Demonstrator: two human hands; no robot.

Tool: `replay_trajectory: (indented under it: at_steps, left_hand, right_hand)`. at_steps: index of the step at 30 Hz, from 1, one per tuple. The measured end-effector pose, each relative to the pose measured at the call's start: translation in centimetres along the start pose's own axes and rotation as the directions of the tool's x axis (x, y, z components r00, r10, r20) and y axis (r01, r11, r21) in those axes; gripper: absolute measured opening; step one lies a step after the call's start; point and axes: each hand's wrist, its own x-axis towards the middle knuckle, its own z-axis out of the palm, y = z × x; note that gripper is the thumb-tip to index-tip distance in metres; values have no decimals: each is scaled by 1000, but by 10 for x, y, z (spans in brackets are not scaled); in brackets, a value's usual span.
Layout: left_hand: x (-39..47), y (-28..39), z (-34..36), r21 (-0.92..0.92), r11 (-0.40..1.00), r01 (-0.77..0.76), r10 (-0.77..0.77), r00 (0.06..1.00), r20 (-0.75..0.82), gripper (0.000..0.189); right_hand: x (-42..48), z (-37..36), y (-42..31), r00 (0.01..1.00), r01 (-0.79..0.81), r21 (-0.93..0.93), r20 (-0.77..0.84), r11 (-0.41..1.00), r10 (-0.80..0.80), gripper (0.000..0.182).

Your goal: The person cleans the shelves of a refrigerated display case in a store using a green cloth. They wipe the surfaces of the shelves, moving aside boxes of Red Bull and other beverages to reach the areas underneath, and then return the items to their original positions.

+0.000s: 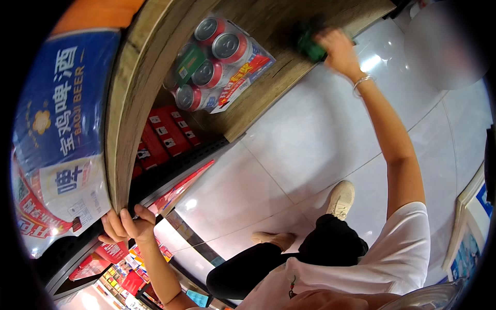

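My right hand (339,52), with a bangle on the wrist, is at the far part of a wood-grain shelf (267,23). It holds a green cloth-like thing (310,42) against the surface; motion blurs both, so the material is uncertain. Nearer along the shelf sits a clear-wrapped pack of beer cans (230,64), their tops showing red rims. My left hand (130,226) grips the lower end of a wood-grain board (128,116), fingers over its edge. A large blue-and-white Baoji Beer pack (73,116) lies just beyond that board.
Red boxes (166,131) sit beside the shelf, behind a black metal rail (174,174). A pale balloon-like ball (445,46) is at upper right. Glossy tiles (279,155) cover the floor. A framed panel (469,228) stands at right. Colourful packages (128,279) fill shelving at lower left.
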Motion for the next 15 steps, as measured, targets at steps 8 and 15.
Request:
replay_trajectory:
  at_steps: [8,15]
  left_hand:
    - [-8,5,3,-13,999,44,-43,999,32,35]
    - [-6,2,2,-46,999,23,-21,999,40,38]
  right_hand:
    - [64,-9,17,919,-394,-314,-138,864,369,43]
    - [47,11,-67,986,146,46,-88,988,-141,37]
